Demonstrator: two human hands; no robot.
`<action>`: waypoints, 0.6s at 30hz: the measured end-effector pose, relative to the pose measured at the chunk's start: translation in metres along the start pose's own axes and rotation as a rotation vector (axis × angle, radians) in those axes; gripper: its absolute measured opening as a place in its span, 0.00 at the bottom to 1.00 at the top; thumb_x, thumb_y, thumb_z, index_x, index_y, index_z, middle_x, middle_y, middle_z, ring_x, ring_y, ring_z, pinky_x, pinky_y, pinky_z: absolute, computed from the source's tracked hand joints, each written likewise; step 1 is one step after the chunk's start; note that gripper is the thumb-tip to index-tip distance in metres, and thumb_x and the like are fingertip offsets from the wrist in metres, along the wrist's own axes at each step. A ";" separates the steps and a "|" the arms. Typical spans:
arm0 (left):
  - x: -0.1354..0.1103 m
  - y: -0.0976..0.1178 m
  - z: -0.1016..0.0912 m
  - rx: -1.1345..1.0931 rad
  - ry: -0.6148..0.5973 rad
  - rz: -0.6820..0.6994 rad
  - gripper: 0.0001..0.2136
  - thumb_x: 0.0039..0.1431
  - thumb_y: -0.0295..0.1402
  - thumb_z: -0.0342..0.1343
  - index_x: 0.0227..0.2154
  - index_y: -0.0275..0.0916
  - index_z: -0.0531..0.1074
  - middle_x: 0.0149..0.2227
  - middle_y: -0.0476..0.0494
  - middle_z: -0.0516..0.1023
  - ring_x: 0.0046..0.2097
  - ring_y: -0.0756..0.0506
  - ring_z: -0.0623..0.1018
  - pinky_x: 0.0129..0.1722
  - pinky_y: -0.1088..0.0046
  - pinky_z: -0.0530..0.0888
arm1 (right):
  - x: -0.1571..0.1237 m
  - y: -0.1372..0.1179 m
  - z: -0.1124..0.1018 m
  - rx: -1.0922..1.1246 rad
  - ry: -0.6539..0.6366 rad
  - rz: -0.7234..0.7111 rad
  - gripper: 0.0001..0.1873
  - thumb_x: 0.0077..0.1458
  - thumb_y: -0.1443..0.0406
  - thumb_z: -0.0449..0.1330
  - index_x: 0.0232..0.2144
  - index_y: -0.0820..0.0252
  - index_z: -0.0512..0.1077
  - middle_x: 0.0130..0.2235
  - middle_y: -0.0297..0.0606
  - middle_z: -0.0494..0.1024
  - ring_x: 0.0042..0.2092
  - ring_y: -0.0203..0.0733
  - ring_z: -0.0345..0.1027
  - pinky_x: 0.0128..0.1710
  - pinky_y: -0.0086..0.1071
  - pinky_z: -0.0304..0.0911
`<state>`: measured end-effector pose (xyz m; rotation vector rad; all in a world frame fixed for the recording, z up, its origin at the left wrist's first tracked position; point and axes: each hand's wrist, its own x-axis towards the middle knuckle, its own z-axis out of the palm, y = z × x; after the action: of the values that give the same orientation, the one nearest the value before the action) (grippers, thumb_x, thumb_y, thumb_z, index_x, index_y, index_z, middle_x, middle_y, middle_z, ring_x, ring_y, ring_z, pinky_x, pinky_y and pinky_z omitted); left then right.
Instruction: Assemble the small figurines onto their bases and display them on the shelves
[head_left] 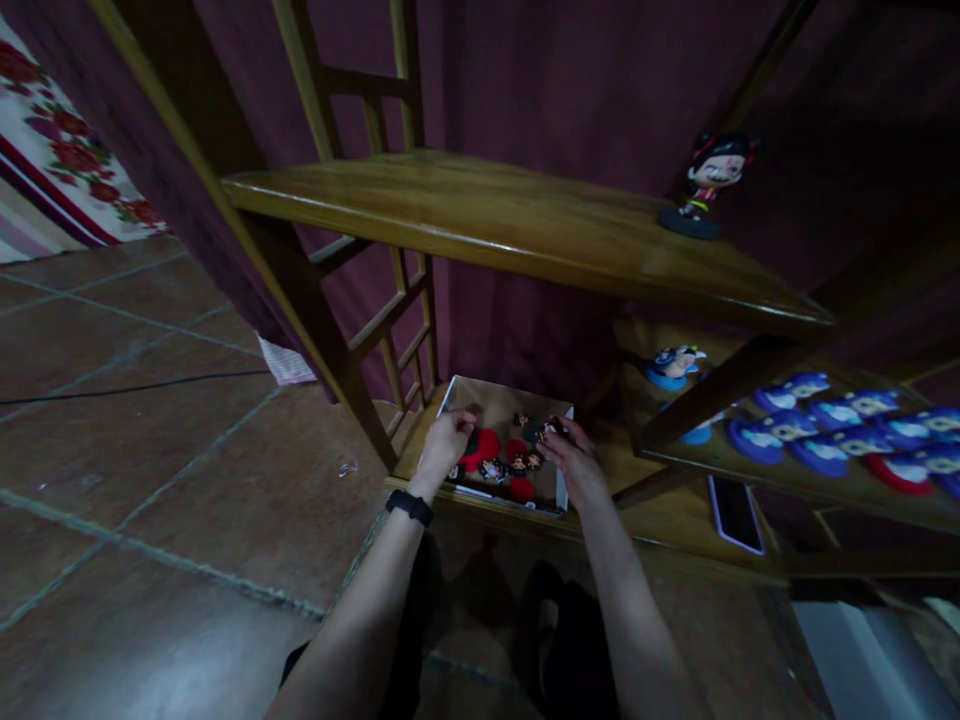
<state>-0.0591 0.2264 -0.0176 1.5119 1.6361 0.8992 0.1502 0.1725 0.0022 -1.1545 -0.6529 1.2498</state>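
A shallow white cardboard box sits on the lowest wooden shelf, with several small dark-haired figurines and round red bases lying in it. Over its left side is my left hand, with a dark band on the wrist and fingers curled together; whatever is between them is hidden. At the right side of the box, my right hand has thumb and fingers around a small dark figurine. Shadow blurs the fine detail of the pieces.
Above the box runs a wooden shelf carrying one figurine on a dark base. To the right, several blue-based figurines stand in rows. A phone lies on the lower shelf. A slatted side frame rises at left.
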 end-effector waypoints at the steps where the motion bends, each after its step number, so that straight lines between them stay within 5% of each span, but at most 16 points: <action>1: -0.001 -0.002 0.001 0.105 -0.034 0.024 0.08 0.51 0.26 0.52 0.33 0.37 0.74 0.32 0.44 0.78 0.34 0.48 0.76 0.35 0.76 0.69 | 0.001 -0.001 -0.002 0.003 -0.001 -0.007 0.21 0.36 0.63 0.66 0.38 0.53 0.71 0.37 0.32 0.74 0.38 0.38 0.70 0.42 0.38 0.68; 8: -0.015 0.009 0.019 0.597 -0.199 0.247 0.14 0.53 0.25 0.50 0.43 0.40 0.72 0.44 0.38 0.75 0.47 0.45 0.72 0.48 0.72 0.65 | 0.005 -0.003 -0.006 0.000 0.015 -0.018 0.23 0.37 0.61 0.66 0.40 0.53 0.71 0.38 0.33 0.74 0.38 0.38 0.70 0.42 0.38 0.68; 18: -0.008 -0.001 -0.008 0.737 0.040 0.078 0.14 0.56 0.26 0.45 0.43 0.36 0.71 0.38 0.36 0.75 0.42 0.43 0.75 0.43 0.70 0.69 | 0.003 -0.014 -0.010 0.037 0.075 0.005 0.23 0.34 0.62 0.68 0.38 0.53 0.71 0.35 0.31 0.75 0.35 0.37 0.71 0.40 0.38 0.70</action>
<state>-0.0659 0.2180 -0.0141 2.0528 2.0760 0.3608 0.1652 0.1735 0.0109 -1.1673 -0.5700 1.2120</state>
